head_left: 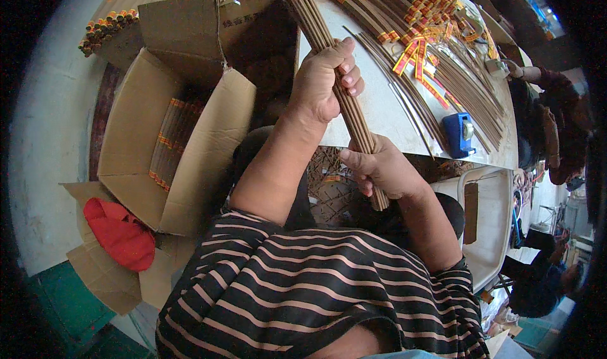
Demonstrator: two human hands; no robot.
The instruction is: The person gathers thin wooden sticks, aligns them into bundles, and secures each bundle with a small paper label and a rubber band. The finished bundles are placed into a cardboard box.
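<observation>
A bundle of thin brown incense sticks slants across the middle, its far end above the white table and its near end in front of the table's edge. My left hand is wrapped round its upper part, thumb along the sticks. Lower down, my right hand grips the same bundle near its bottom end. Loose incense sticks lie on the table to the right, beside red and yellow paper strips. Banded bundles are piled behind them.
An open cardboard box at left holds banded bundles; red cloth lies near it. A blue tape dispenser stands at the table's right corner. Right: a white plastic chair and another person's hand. More bundles lie far left.
</observation>
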